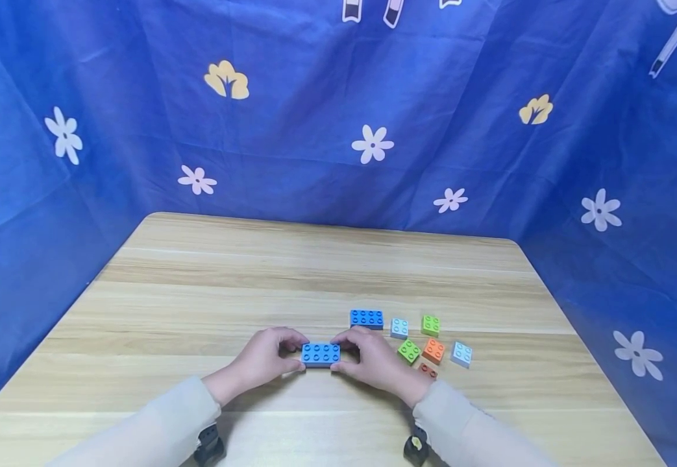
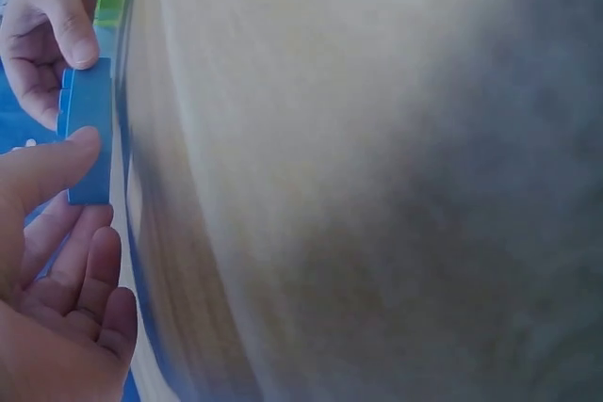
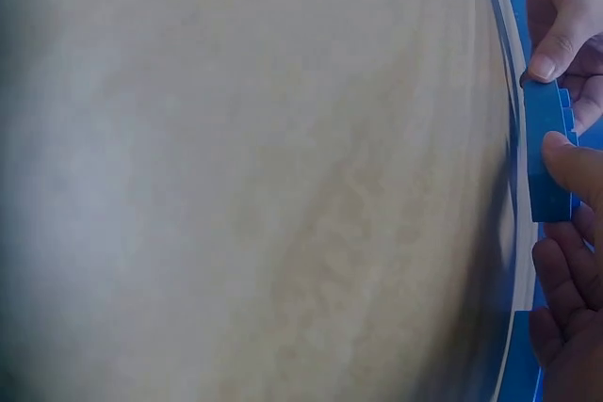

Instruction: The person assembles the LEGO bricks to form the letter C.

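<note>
Blue brick (image 1: 320, 354) is right in front of you, low over the table (image 1: 245, 259) near your side, b/w your two hands. Can't tell for sure if its bottom touches the wood. Your L hand (image 1: 264, 357) pinches one end and your R hand (image 1: 371, 359) pinches the other, each w/ thumb on the near side and fingertips round the end. The rest of your fingers curl loosely and hold nothing.

What could go wrong? Prob. a slip: your grip is only on the tips, so if one hand lets go too soon, that end may drop or the brick may spin. If your hands push or pull unevenly, it could tip or turn crooked. Your R hand is also close to the darker blue brick (image 1: 367, 318) and the small bricks (image 1: 433, 350) — a quick swing that way may knock them about, esp. b/c your wrist covers part of the red-brown one (image 1: 428, 371).

Now, which way it points: bumps (image 1: 317, 348) up, flat side down. Its long way runs L to R across your front, approx. in line w/ the table's far edge — one short end at each hand, one long side facing you.
</note>
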`<state>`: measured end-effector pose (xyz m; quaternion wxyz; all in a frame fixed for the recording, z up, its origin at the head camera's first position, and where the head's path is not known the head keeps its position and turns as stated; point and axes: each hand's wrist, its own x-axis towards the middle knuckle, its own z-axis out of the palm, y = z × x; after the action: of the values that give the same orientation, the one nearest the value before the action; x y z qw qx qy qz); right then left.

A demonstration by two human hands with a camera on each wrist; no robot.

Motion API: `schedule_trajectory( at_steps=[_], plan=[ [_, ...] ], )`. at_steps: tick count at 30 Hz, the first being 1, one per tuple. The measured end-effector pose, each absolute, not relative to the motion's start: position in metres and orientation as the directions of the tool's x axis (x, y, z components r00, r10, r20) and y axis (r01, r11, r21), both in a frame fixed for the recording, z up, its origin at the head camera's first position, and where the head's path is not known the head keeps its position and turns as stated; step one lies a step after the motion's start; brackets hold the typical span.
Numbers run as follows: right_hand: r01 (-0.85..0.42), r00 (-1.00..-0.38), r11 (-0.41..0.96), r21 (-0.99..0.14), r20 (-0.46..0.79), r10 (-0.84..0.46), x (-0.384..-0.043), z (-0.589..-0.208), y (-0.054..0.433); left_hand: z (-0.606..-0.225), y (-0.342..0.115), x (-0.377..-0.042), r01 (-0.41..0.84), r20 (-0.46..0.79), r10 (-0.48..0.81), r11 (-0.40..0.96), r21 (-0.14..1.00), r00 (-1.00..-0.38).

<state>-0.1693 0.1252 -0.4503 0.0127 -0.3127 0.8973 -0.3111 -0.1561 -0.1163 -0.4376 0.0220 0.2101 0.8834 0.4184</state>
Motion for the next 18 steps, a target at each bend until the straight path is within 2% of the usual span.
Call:
schedule_trajectory(
  at_steps=[18],
  plan=[
    [-0.527, -0.815, 0.597, -0.605, 0.161, -0.557, -0.1693, -0.4595, 0.1237, -0.4438, -0.1177, -0.1560, 0.351, 0.128, 0.391, 0.575, 0.739, -0.911]
  ],
)
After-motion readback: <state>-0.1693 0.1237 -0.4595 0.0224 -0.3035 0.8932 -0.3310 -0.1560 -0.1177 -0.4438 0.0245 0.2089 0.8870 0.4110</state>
